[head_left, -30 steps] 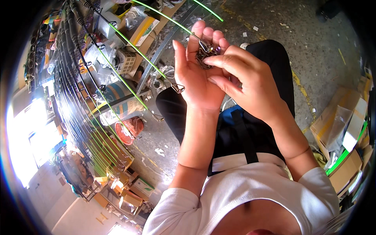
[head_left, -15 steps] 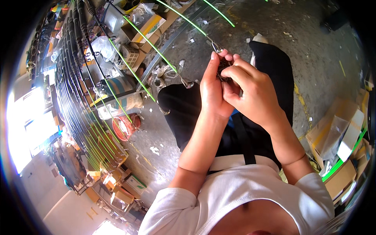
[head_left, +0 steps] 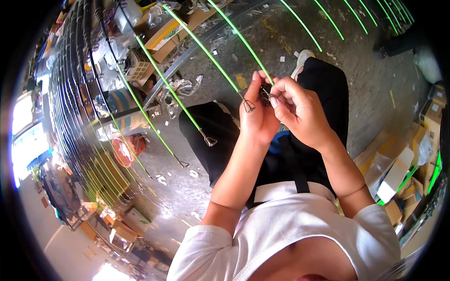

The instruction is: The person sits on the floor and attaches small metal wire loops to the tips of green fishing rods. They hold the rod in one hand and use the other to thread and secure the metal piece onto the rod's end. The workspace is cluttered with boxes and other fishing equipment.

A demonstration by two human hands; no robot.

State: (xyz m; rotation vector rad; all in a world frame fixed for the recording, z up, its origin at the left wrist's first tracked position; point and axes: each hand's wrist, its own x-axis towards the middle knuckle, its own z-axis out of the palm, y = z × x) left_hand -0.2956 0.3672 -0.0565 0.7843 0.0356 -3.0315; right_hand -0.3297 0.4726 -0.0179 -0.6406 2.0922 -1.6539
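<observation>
Green rod: A slim green rod (head_left: 241,37) slants from the upper edge down and to the right, its long axis aimed at the gap between two bare hands above a seated worker's lap.
Rod's lower end: It meets the right fingertips, beyond the left palm; the right hand (head_left: 302,105) appears the nearer.
Right fingers: Thumb and forefinger are drawn nearly together at the rod's end; whether they grip rod, ring or both cannot be told.
Left fingers: Half curled, the left hand (head_left: 258,119) cups a dark cluster of metal rings (head_left: 266,95), partly hidden behind the right fingers.
Next rod over: A neighbouring rod (head_left: 201,47), already fitted with a wire loop (head_left: 248,107), runs roughly alongside, its tip overlapping the left hand in view.
Half a second earlier: No bare rod end lay at the right fingertips, and a loop-tipped rod ended by the left fingertips; more green rods (head_left: 330,21) now show at upper right.
</observation>
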